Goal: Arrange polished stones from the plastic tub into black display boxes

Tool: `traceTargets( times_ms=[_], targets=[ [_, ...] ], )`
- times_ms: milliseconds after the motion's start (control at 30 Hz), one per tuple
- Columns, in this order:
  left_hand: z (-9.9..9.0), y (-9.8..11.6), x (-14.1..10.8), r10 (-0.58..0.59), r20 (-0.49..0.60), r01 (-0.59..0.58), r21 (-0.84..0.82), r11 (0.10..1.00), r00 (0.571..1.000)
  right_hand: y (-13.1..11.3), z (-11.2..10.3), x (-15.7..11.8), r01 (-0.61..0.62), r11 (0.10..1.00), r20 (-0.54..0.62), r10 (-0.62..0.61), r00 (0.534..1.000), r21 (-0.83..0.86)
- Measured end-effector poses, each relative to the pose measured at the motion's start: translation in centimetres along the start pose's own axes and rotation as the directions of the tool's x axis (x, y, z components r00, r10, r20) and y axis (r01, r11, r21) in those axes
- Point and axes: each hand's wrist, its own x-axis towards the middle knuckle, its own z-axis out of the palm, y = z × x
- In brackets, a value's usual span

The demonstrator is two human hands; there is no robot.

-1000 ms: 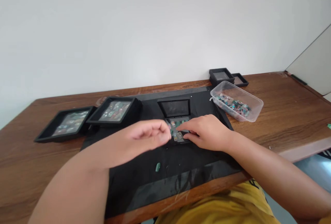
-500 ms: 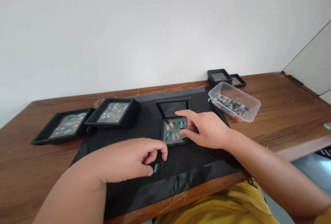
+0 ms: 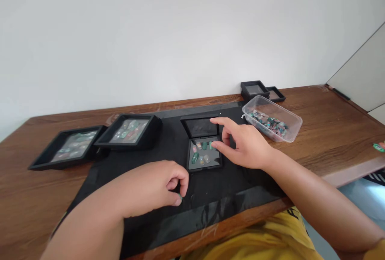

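My left hand (image 3: 162,182) is closed in a pinch on a green press-on nail (image 3: 180,196), just above the black mat and left of the case's front edge. Most of that nail is hidden by the fingertips. My right hand (image 3: 246,144) is open, thumb and index finger apart, over the right side of a small black case (image 3: 204,168). Its index fingertip is at the right part of the raised clear lid (image 3: 199,127); whether it touches I cannot tell. Several green, clear and pinkish press-on nails (image 3: 195,157) lie on the case's grey base.
Two stacks of black framed cases (image 3: 132,130) (image 3: 72,148) with nails inside stand at the left. A clear plastic tub (image 3: 288,130) of loose nails sits at the right. Behind it are more black cases (image 3: 255,88). The black mat (image 3: 210,196) covers the table's middle.
My left thumb and index finger have closed on the green nail that lay on the mat. My right hand has shifted slightly up and right, uncovering more of the case's base.
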Motion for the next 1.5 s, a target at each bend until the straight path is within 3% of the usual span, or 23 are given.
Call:
traceTargets(
  times_ms=[167,267,333,400,467,633,800,867,1267,1500],
  targets=[
    [-0.1,-0.3,-0.3,0.104,-0.058,-0.108,-0.074,0.991,0.993,-0.1,-0.1,-0.1,0.011,0.999,0.003,-0.011,1.000,0.034],
    [-0.1,-0.2,0.0,0.202,-0.237,-0.241,-0.152,0.958,0.950,-0.3,0.2,-0.2,0.059,0.997,0.019,-0.060,0.998,0.050],
    [-0.1,0.0,0.4,0.223,-0.417,-0.322,-0.184,0.929,0.881,-0.5,0.4,-0.3,0.097,0.994,0.026,-0.099,0.995,0.050],
    [-0.1,0.3,0.8,0.213,-0.581,-0.386,-0.190,0.903,0.786,-0.5,0.6,-0.3,0.120,0.991,0.028,-0.122,0.992,0.059],
    [-0.1,0.7,1.1,0.212,-0.680,-0.428,-0.166,0.888,0.702,-0.5,0.7,-0.4,0.142,0.986,0.022,-0.144,0.989,0.083],
    [-0.3,1.3,1.5,0.269,-0.778,-0.518,-0.084,0.851,0.568,-0.1,0.6,-0.4,0.204,0.971,0.007,-0.207,0.978,0.126],
    [0.0,1.4,1.8,0.300,-0.881,-0.639,-0.004,0.769,0.366,-0.4,0.5,-0.4,0.202,0.957,-0.033,-0.200,0.979,0.209],
    [0.2,1.2,1.8,0.303,-0.898,-0.640,0.032,0.767,0.318,-0.6,0.4,-0.4,0.181,0.945,-0.037,-0.178,0.983,0.272],
    [0.4,1.5,1.8,0.373,-0.900,-0.726,0.099,0.680,0.227,-0.6,1.2,-0.3,0.008,0.827,0.023,-0.025,0.999,0.562],
    [0.4,1.6,1.8,0.338,-0.915,-0.718,0.083,0.691,0.219,-0.7,1.3,0.0,-0.045,0.683,0.054,0.008,0.998,0.729]
  ],
)
